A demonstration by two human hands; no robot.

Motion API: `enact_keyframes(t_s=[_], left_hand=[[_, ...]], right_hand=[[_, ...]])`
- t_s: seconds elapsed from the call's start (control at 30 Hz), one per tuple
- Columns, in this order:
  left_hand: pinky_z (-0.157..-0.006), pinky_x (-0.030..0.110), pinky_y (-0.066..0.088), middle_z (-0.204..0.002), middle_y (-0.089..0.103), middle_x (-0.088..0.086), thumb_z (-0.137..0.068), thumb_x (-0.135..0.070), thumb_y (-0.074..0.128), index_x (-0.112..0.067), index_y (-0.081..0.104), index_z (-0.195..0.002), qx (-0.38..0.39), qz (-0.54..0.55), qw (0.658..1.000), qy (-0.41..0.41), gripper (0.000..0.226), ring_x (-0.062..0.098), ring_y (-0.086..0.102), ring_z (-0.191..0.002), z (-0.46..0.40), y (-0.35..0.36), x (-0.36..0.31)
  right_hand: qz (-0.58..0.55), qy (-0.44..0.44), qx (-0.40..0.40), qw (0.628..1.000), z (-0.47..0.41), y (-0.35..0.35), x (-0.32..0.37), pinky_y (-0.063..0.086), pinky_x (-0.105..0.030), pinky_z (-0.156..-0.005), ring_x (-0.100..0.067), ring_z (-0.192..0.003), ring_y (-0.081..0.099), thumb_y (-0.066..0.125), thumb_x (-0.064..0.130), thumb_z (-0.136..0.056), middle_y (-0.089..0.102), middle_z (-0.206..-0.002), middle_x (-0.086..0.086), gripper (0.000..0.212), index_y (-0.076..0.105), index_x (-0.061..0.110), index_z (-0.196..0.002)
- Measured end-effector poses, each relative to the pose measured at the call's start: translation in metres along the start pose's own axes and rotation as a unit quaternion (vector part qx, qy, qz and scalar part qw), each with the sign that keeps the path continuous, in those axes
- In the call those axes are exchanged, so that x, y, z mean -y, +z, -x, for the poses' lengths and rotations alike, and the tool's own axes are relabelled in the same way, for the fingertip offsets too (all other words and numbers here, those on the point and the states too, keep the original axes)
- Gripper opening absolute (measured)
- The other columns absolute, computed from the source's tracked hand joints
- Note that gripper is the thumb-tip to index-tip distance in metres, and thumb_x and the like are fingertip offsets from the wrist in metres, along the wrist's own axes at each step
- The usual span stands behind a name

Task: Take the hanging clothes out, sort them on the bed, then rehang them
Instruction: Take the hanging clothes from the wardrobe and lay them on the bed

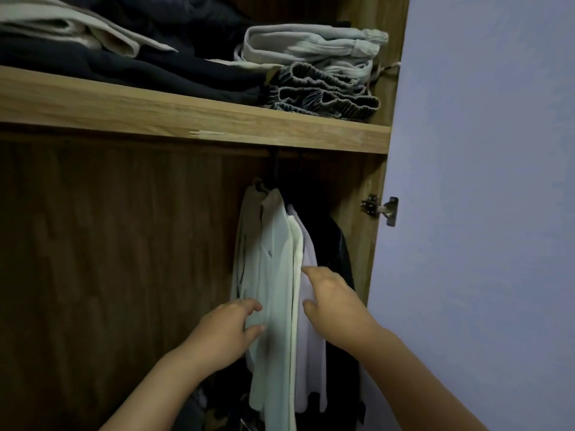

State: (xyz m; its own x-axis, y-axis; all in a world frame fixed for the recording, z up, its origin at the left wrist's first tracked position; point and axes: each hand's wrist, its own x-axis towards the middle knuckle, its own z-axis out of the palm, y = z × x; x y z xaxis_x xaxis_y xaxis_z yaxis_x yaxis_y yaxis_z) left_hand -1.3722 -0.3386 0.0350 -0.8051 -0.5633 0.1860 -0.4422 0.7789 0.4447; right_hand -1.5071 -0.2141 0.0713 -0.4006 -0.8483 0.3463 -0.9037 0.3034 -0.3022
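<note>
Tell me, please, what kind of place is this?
Most likely the inside of a wooden wardrobe: pale hanging shirts under a light wooden shelf stacked with dark folded clothes, and a metal door hinge.

No readable writing shows anywhere — no label, brand, number or sign can be made out on the hanging shirts (280,275), the folded clothes (311,51) or the wooden shelf (186,116).

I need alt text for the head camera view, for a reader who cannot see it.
Two bare hands reach into a wooden wardrobe: the left hand touches a pale hanging shirt, the right hand a white garment beside it. Folded clothes lie on the shelf above.
</note>
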Motion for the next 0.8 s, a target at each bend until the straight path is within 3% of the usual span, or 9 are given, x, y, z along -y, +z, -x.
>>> enact_keyframes(t_s=[0.3, 0.47, 0.53, 0.57, 0.63, 0.67, 0.7, 0.73, 0.8], left_hand=[[-0.103, 0.023, 0.039, -0.139, 0.044, -0.007, -0.093, -0.035, 0.05, -0.028, 0.04, -0.137, -0.018, -0.004, 0.999, 0.035, 0.045, 0.008, 0.044, -0.125, -0.093, -0.038, 0.058], [-0.1, 0.019, 0.037, -0.138, 0.044, -0.007, -0.094, -0.032, 0.05, -0.026, 0.038, -0.137, -0.042, 0.006, 0.998, 0.048, 0.045, 0.005, 0.044, -0.124, -0.129, -0.062, 0.095], [-0.1, 0.018, 0.037, -0.138, 0.044, -0.007, -0.094, -0.031, 0.05, -0.026, 0.039, -0.136, -0.053, 0.013, 0.997, 0.053, 0.044, 0.005, 0.044, -0.124, -0.138, -0.067, 0.108], [-0.099, 0.019, 0.039, -0.136, 0.045, -0.008, -0.094, -0.03, 0.05, -0.027, 0.039, -0.135, -0.058, 0.018, 0.997, 0.056, 0.043, 0.005, 0.045, -0.123, -0.142, -0.069, 0.114], [-0.098, 0.019, 0.041, -0.133, 0.048, -0.009, -0.093, -0.03, 0.052, -0.029, 0.042, -0.133, -0.066, 0.03, 0.996, 0.058, 0.042, 0.004, 0.047, -0.119, -0.149, -0.072, 0.125], [-0.098, 0.021, 0.042, -0.132, 0.049, -0.01, -0.092, -0.03, 0.053, -0.03, 0.042, -0.132, -0.07, 0.038, 0.995, 0.058, 0.041, 0.003, 0.048, -0.118, -0.151, -0.074, 0.13], [-0.099, 0.022, 0.042, -0.131, 0.05, -0.01, -0.092, -0.03, 0.053, -0.031, 0.043, -0.131, -0.074, 0.046, 0.994, 0.059, 0.041, 0.003, 0.048, -0.117, -0.154, -0.075, 0.135], [-0.099, 0.022, 0.042, -0.131, 0.05, -0.011, -0.092, -0.029, 0.053, -0.03, 0.043, -0.131, -0.077, 0.051, 0.994, 0.061, 0.041, 0.003, 0.048, -0.117, -0.156, -0.077, 0.14], [-0.096, 0.018, 0.04, -0.13, 0.049, -0.012, -0.092, -0.029, 0.053, -0.031, 0.044, -0.131, -0.083, 0.058, 0.993, 0.064, 0.04, 0.002, 0.047, -0.116, -0.158, -0.081, 0.147]], right_hand=[[0.066, 0.059, -0.095, 0.991, -0.125, 0.032, 0.01, 0.025, -0.036, -0.109, -0.022, -0.136, 0.023, 0.048, 0.021, -0.092, 0.024, -0.151, -0.002, 0.066, 0.013, 0.021, -0.149], [0.119, 0.086, -0.158, 0.976, -0.171, 0.055, 0.018, 0.029, -0.032, -0.1, -0.022, -0.126, 0.034, 0.049, 0.021, -0.089, 0.041, -0.139, -0.003, 0.059, 0.026, 0.019, -0.144], [0.062, 0.077, -0.21, 0.973, -0.186, 0.061, 0.024, 0.037, -0.02, -0.092, -0.016, -0.112, 0.048, 0.049, 0.017, -0.087, 0.053, -0.127, -0.003, 0.053, 0.036, 0.02, -0.139], [-0.002, 0.082, -0.22, 0.972, -0.193, 0.062, 0.029, 0.038, -0.01, -0.08, -0.01, -0.098, 0.053, 0.049, 0.015, -0.088, 0.057, -0.12, -0.001, 0.048, 0.04, 0.019, -0.136], [-0.179, 0.122, -0.187, 0.958, -0.21, 0.065, 0.037, 0.038, -0.002, -0.06, 0.0, -0.071, 0.051, 0.048, 0.01, -0.091, 0.061, -0.106, 0.0, 0.038, 0.046, 0.015, -0.128], [-0.266, 0.141, -0.16, 0.94, -0.219, 0.067, 0.041, 0.041, -0.002, -0.057, -0.002, -0.068, 0.053, 0.049, 0.008, -0.091, 0.064, -0.102, -0.001, 0.031, 0.051, 0.013, -0.121], [-0.349, 0.156, -0.141, 0.913, -0.229, 0.071, 0.043, 0.051, -0.009, -0.066, -0.008, -0.072, 0.059, 0.049, 0.007, -0.09, 0.066, -0.1, -0.004, 0.027, 0.055, 0.011, -0.116], [-0.416, 0.17, -0.128, 0.884, -0.237, 0.073, 0.045, 0.057, -0.026, -0.077, -0.018, -0.08, 0.065, 0.049, 0.007, -0.09, 0.068, -0.099, -0.007, 0.025, 0.057, 0.01, -0.114], [-0.488, 0.183, -0.141, 0.842, -0.245, 0.073, 0.049, 0.055, -0.045, -0.086, -0.029, -0.091, 0.066, 0.045, 0.006, -0.093, 0.068, -0.099, -0.011, 0.023, 0.059, 0.011, -0.112]])
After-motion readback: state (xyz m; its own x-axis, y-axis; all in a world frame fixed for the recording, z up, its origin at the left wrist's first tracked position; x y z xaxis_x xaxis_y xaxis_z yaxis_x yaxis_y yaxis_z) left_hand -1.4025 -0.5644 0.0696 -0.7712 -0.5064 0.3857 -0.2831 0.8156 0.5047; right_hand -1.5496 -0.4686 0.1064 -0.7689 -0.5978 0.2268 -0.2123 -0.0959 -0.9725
